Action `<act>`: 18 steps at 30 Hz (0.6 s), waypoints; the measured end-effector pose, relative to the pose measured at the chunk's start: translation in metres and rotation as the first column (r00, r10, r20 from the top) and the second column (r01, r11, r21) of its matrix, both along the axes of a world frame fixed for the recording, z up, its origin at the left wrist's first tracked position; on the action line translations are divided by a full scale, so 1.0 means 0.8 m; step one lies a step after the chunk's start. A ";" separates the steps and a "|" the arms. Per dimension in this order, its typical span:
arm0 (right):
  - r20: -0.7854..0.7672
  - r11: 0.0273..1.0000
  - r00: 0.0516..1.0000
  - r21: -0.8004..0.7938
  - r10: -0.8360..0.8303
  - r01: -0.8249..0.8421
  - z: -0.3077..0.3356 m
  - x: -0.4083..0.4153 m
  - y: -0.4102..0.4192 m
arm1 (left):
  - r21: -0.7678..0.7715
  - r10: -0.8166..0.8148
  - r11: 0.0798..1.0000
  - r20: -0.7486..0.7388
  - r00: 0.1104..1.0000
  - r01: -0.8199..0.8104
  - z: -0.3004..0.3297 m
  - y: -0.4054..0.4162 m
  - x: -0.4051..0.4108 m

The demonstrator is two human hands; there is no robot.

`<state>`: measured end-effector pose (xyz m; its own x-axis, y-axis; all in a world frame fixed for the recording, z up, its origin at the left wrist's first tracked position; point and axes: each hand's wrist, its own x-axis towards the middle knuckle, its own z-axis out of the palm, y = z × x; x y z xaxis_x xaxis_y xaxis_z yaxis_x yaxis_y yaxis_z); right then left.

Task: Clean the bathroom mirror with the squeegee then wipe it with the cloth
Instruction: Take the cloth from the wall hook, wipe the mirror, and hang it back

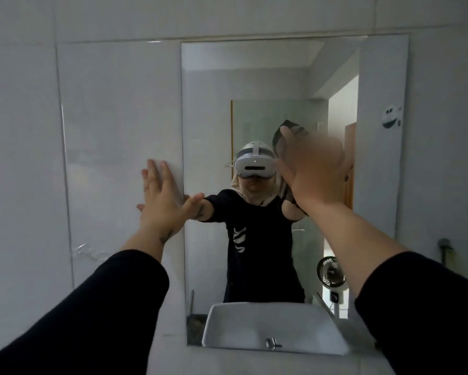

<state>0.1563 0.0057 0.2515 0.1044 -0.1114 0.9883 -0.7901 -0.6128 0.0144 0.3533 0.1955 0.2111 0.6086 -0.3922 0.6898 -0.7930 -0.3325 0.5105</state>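
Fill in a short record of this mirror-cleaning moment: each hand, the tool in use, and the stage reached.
left hand: open, flat on the mirror, fingers spread
right hand: blurred, pressing the cloth to the glass
cloth: dark, partly hidden by the hand
squeegee: not in view
stage: apparently cloth wiping
below: sink seen in reflection
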 end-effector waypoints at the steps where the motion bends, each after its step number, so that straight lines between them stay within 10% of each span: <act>1: 0.018 1.000 1.000 0.022 -0.006 0.006 -0.002 -0.012 -0.007 | 0.003 0.004 1.000 -0.002 1.000 -0.004 0.000 0.000 -0.001; 18: 0.415 0.950 0.903 0.310 -0.109 -0.028 -0.090 -0.092 -0.069 | 0.026 0.041 0.999 0.053 0.998 -0.042 -0.007 -0.006 0.013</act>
